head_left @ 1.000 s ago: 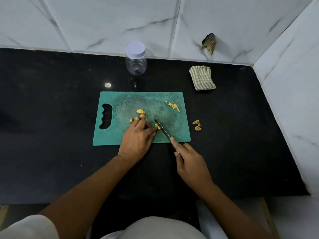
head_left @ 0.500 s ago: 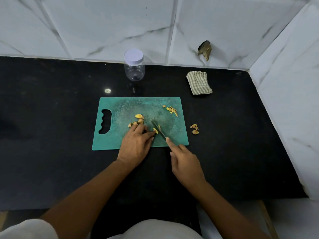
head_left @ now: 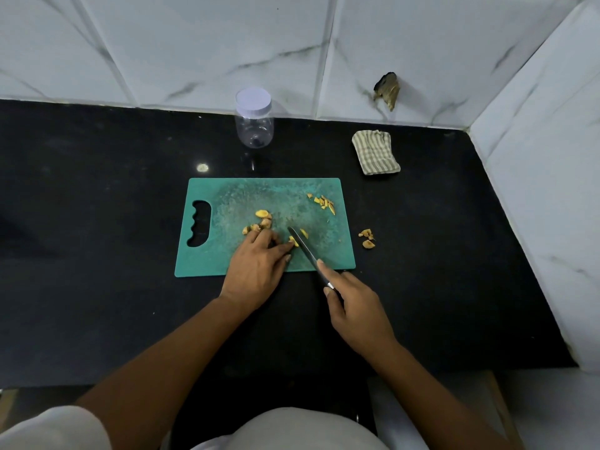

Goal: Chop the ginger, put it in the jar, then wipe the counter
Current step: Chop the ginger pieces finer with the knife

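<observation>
The capped clear jar (head_left: 254, 125) at the back of the counter looks empty. The ginger (head_left: 263, 219) lies chopped on the green board (head_left: 220, 254). My left hand (head_left: 256, 267) pins a piece and my right hand (head_left: 357, 306) grips the knife (head_left: 303, 246), its blade on that piece, just as half a second ago.

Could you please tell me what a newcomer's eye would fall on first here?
The teal cutting board at the middle of the black counter, strewn with yellow ginger bits. On it, the left hand holds a ginger piece beside the knife gripped by the right hand. A lidded clear jar stands behind, by the wall.
</observation>
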`<state>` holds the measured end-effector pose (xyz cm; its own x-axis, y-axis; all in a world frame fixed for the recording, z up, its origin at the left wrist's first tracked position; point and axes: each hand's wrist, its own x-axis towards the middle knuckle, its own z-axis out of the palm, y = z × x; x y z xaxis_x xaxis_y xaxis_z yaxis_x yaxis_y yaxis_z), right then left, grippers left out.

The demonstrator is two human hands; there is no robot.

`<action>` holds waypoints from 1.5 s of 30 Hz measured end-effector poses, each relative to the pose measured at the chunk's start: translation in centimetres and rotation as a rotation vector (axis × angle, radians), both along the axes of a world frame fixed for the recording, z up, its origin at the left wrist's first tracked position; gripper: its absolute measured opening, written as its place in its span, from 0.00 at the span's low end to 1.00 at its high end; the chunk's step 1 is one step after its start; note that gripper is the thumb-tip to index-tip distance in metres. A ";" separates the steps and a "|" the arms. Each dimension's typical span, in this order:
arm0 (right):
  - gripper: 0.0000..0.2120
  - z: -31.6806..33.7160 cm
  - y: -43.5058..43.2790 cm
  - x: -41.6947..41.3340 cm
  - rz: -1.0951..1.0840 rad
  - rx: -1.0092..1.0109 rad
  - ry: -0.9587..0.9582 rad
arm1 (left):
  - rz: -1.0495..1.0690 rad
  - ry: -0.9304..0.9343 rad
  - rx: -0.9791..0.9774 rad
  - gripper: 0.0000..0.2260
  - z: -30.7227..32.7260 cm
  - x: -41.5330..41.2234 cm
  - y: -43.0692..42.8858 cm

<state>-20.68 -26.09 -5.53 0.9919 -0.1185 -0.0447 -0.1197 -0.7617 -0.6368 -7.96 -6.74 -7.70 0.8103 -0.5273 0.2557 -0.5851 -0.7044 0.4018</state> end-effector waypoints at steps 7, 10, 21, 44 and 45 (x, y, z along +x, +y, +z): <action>0.28 0.0 0.1 0.1 0.007 -0.024 0.013 | 0.000 -0.017 -0.003 0.14 -0.2 0.0 0.0; 0.28 0.1 0.2 0.1 0.003 -0.032 0.021 | -0.002 -0.024 -0.004 0.13 -0.2 0.0 0.0; 0.29 0.0 0.3 0.2 0.044 -0.121 0.076 | -0.017 -0.025 -0.004 0.14 -0.5 -0.1 0.2; 0.28 -0.2 0.6 -0.6 -0.038 0.115 -0.011 | 0.016 0.027 -0.038 0.17 -0.3 -0.3 0.1; 0.28 -0.2 0.6 -0.5 -0.040 0.118 -0.011 | 0.022 0.036 -0.044 0.17 -0.3 -0.3 0.1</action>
<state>-21.21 -25.50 -5.76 0.9870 -0.1526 -0.0500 -0.1411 -0.6758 -0.7234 -8.29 -6.61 -7.97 0.8307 -0.4981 0.2488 -0.5543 -0.6982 0.4530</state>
